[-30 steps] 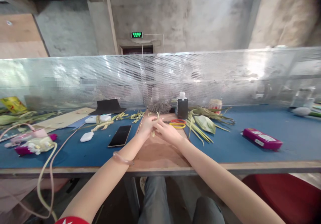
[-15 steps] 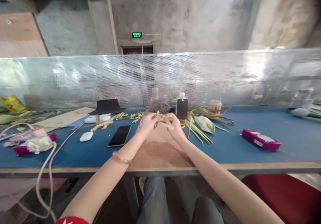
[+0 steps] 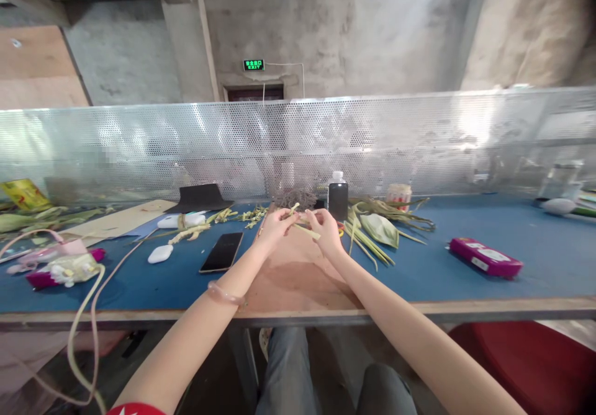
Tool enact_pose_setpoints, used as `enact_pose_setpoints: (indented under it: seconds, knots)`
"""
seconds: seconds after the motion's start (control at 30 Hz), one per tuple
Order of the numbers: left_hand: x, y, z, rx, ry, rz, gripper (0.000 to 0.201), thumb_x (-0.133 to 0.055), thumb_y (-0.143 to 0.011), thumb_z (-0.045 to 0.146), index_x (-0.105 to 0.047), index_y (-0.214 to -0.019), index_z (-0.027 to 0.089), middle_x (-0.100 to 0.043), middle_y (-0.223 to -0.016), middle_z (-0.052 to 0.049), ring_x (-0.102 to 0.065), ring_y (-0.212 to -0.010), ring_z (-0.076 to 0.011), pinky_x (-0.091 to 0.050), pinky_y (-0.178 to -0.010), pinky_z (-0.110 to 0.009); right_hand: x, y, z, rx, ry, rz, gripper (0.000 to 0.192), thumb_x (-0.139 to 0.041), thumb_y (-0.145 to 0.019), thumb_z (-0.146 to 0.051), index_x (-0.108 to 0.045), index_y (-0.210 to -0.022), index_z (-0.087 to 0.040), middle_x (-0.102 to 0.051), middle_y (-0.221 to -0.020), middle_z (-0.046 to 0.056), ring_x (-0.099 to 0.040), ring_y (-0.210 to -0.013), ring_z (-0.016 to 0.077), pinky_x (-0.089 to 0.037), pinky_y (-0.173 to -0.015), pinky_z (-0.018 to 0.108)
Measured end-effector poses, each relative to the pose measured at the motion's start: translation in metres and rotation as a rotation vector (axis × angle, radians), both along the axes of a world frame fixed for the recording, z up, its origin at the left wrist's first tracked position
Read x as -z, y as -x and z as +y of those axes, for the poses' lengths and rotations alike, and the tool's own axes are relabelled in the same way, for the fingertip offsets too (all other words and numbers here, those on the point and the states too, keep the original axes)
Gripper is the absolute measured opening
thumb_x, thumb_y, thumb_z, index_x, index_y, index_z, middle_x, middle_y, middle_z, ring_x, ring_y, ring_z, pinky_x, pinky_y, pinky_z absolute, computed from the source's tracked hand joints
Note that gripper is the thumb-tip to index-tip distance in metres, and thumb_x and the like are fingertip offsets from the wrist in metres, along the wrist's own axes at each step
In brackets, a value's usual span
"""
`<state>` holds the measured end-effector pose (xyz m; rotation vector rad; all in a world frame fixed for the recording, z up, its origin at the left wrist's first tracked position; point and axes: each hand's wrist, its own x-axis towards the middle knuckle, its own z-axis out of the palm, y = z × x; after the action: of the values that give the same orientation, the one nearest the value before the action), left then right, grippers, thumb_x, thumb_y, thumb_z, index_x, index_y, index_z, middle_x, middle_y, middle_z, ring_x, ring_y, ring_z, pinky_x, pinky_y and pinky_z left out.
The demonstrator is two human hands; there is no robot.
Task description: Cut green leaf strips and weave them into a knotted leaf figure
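Two bare hands meet over a brown board laid on the blue-covered worktop. Left hand and right hand each pinch a pale yellow-green leaf strip, flat, narrow and stiff-looking, held just above the board; both grips are closed on it with fingertips, the strip running between them and angling down toward 4 o'clock. A smooth translucent bangle circles the left wrist.

At 12 o'clock from the hands: a tangled grey fibrous clump and a dark-labelled bottle with a white cap. At 3 o'clock: a loose pile of long green leaves, one broad and oval, others thin and blade-like; well beyond, a glossy magenta rectangular case. At 9 o'clock: a flat black smartphone, a rounded white earbud case, and dried yellowish leaf scraps. A perforated metal screen backs the worktop.
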<state>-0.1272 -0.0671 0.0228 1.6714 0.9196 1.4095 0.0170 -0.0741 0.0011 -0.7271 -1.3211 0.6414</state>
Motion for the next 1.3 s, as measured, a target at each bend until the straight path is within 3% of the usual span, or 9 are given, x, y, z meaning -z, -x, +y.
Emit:
enact_pose_setpoints:
  seconds: [0.2,0.33,0.43,0.53,0.6,0.7,0.9,1.2,1.3]
  knots:
    - [0.002,0.005,0.006,-0.091,0.028,0.032,0.032,-0.068,-0.068,0.046,-0.063,-0.077,0.016,-0.048,-0.056,0.004,-0.035,-0.042,-0.0057,-0.023,-0.04,-0.02,-0.006,-0.009,0.001,-0.181,0.051,0.005,0.038,-0.05,-0.079,-0.04,-0.054,-0.11,-0.02,-0.065,-0.074,0.001,-0.057,-0.051,0.0134,-0.04,-0.037,0.022]
    - [0.002,0.007,0.007,-0.119,0.022,0.086,0.034,-0.065,-0.071,0.048,-0.063,-0.081,0.016,-0.051,-0.058,0.002,-0.036,-0.042,-0.0066,-0.024,-0.04,-0.02,-0.007,-0.012,-0.001,-0.288,0.044,-0.095,0.04,-0.063,-0.067,-0.033,-0.062,-0.104,-0.017,-0.069,-0.082,0.005,-0.06,-0.056,0.0148,-0.04,-0.036,0.021]
    - [0.002,0.008,0.008,-0.129,-0.017,0.164,0.035,-0.063,-0.072,0.048,-0.064,-0.083,0.015,-0.053,-0.06,0.002,-0.036,-0.043,-0.0071,-0.024,-0.041,-0.02,-0.005,-0.013,0.0,-0.257,0.036,-0.145,0.03,-0.066,-0.068,-0.034,-0.068,-0.092,-0.015,-0.069,-0.079,0.005,-0.061,-0.057,0.0156,-0.043,-0.04,0.023]
    - [0.001,0.007,0.005,-0.103,-0.085,0.266,0.035,-0.065,-0.071,0.049,-0.066,-0.08,0.016,-0.056,-0.062,0.002,-0.041,-0.048,-0.0085,-0.029,-0.046,-0.02,-0.005,-0.016,0.004,-0.146,0.022,-0.165,0.022,-0.066,-0.076,-0.033,-0.068,-0.086,-0.014,-0.068,-0.081,0.004,-0.062,-0.068,0.016,-0.051,-0.058,0.029]
    - [0.0,0.006,0.002,-0.073,-0.126,0.334,0.036,-0.065,-0.071,0.05,-0.067,-0.082,0.016,-0.059,-0.065,0.001,-0.045,-0.051,-0.0098,-0.032,-0.05,-0.021,-0.006,-0.019,0.007,-0.075,0.02,-0.181,0.018,-0.063,-0.083,-0.03,-0.065,-0.089,-0.013,-0.066,-0.091,0.004,-0.062,-0.081,0.0163,-0.052,-0.072,0.033]
    - [-0.002,0.004,-0.001,-0.033,-0.173,0.419,0.036,-0.062,-0.075,0.049,-0.068,-0.089,0.016,-0.063,-0.072,0.0,-0.049,-0.055,-0.0117,-0.036,-0.056,-0.022,-0.006,-0.023,0.01,-0.045,0.038,-0.217,0.018,-0.057,-0.089,-0.03,-0.061,-0.098,-0.015,-0.062,-0.103,0.005,-0.06,-0.09,0.017,-0.051,-0.079,0.037]
    - [-0.002,0.003,0.0,0.023,-0.241,0.522,0.022,-0.064,-0.076,0.035,-0.069,-0.09,0.02,-0.07,-0.088,-0.001,-0.061,-0.08,-0.0175,-0.041,-0.076,-0.026,-0.003,-0.022,0.005,-0.153,0.111,-0.219,0.023,-0.056,-0.09,-0.031,-0.06,-0.104,-0.013,-0.062,-0.102,0.005,-0.062,-0.087,0.0174,-0.053,-0.076,0.036]
    - [-0.003,-0.002,-0.005,0.07,-0.257,0.565,0.024,-0.067,-0.074,0.039,-0.069,-0.088,0.019,-0.069,-0.089,-0.003,-0.061,-0.082,-0.0189,-0.042,-0.073,-0.026,-0.002,-0.02,0.008,-0.235,0.168,-0.005,0.022,-0.057,-0.089,-0.028,-0.056,-0.106,-0.013,-0.062,-0.094,0.004,-0.062,-0.077,0.0141,-0.053,-0.067,0.031]
    - [-0.004,-0.003,-0.009,0.075,-0.238,0.552,0.026,-0.066,-0.074,0.039,-0.068,-0.088,0.018,-0.069,-0.085,-0.003,-0.06,-0.078,-0.0183,-0.042,-0.067,-0.025,-0.004,-0.018,0.007,-0.229,0.126,0.069,0.033,-0.062,-0.083,-0.026,-0.05,-0.112,-0.016,-0.061,-0.083,0.0,-0.062,-0.07,0.0136,-0.053,-0.063,0.029]
